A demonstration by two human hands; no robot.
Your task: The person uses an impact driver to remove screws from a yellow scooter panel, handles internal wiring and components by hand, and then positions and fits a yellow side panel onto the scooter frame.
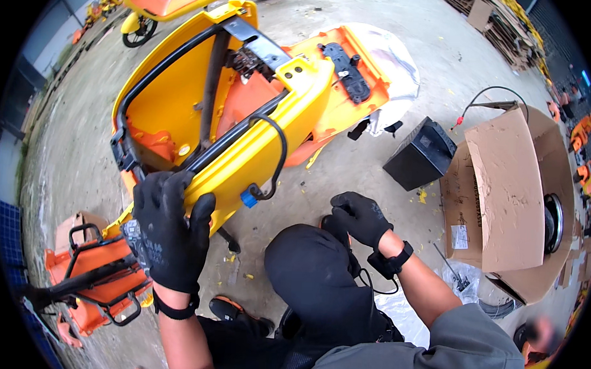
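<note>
A grey sleeve [476, 347] is seen nearest the camera, at 4 o'clock. By the left grip [168, 238], partly closed at 8 o'clock, the lower edge of the yellow shell [240, 161] is held between fingers and thumb. The right grip [362, 218] is half curled at 4 o'clock; whether anything is held cannot be told. The shell is extended toward 11 o'clock; a black cable [284, 150] with a blue connector [248, 197] is hung at its side. A black box [416, 160] is placed on the floor [342, 161] near 2 o'clock, beside an opened carton [511, 194].
</note>
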